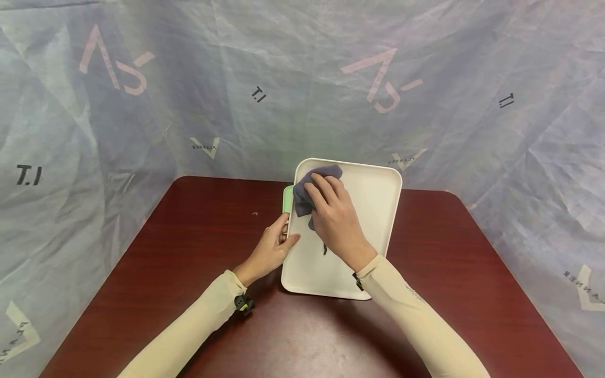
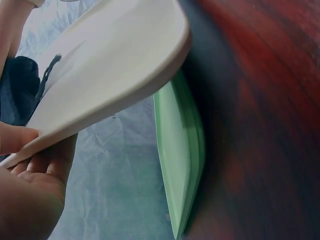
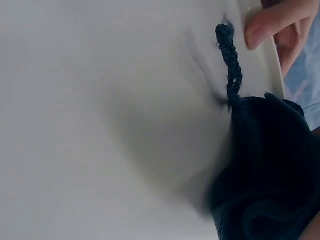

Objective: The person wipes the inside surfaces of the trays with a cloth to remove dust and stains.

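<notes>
A white rectangular tray (image 1: pixel 373 205) is tilted up over the table, its inner face toward me. My left hand (image 1: pixel 270 248) grips its left edge, thumb on the inside face and fingers behind, as the left wrist view also shows. My right hand (image 1: pixel 336 223) holds a bunched dark blue cloth (image 1: pixel 304 186) against the tray's upper left part. From the cloth hangs a braided loop (image 3: pixel 231 65), lying close over the white surface near the left thumb. Part of the cloth is hidden under the right hand.
Behind the white tray, pale green trays (image 2: pixel 175 150) rest on the dark red wooden table (image 1: pixel 203 236), mostly hidden in the head view. Grey printed sheeting (image 1: pixel 302 79) hangs around the table's back and sides.
</notes>
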`<state>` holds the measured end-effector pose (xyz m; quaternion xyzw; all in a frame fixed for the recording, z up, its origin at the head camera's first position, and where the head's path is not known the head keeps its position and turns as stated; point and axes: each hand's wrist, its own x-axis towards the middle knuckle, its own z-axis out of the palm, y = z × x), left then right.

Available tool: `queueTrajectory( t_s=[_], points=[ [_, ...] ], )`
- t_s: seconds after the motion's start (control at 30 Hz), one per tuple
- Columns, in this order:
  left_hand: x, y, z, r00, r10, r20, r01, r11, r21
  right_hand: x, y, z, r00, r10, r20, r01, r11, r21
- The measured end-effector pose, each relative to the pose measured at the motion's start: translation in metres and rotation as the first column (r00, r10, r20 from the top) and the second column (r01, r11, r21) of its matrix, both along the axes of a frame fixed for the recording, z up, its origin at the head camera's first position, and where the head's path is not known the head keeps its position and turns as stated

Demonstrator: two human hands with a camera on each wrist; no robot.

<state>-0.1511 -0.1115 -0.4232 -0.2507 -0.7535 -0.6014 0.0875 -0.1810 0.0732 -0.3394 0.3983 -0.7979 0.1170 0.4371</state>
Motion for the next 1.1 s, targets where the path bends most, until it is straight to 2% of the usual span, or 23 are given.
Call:
queueTrajectory(
  t_s=[0.27, 0.5, 0.67, 0.8, 1.1],
  points=[
    [0.0, 0.001, 0.001, 0.995, 0.083, -0.057, -0.087, 0.993, -0.081, -0.002, -0.02, 0.004, 0.999, -0.001, -0.036, 0.003, 0.999, 0.034],
    [0.016, 0.006, 0.025, 0.992, 0.086, -0.089, -0.093, 0.993, -0.079, -0.001, -0.018, -0.003, 0.999, -0.014, -0.031, 0.015, 0.999, 0.052],
    [0.015, 0.007, 0.026, 0.986, 0.115, -0.12, -0.125, 0.989, -0.081, 0.003, -0.017, -0.012, 0.999, -0.009, -0.035, 0.012, 0.997, 0.081],
    [0.015, 0.006, 0.025, 0.988, 0.112, -0.108, -0.122, 0.989, -0.086, 0.003, -0.018, -0.017, 0.999, -0.016, -0.031, 0.019, 0.996, 0.084],
    [0.015, 0.005, 0.027, 0.989, 0.094, -0.115, -0.106, 0.99, -0.096, 0.003, -0.014, -0.016, 0.999, -0.026, -0.032, 0.027, 0.999, 0.041]
  ],
)
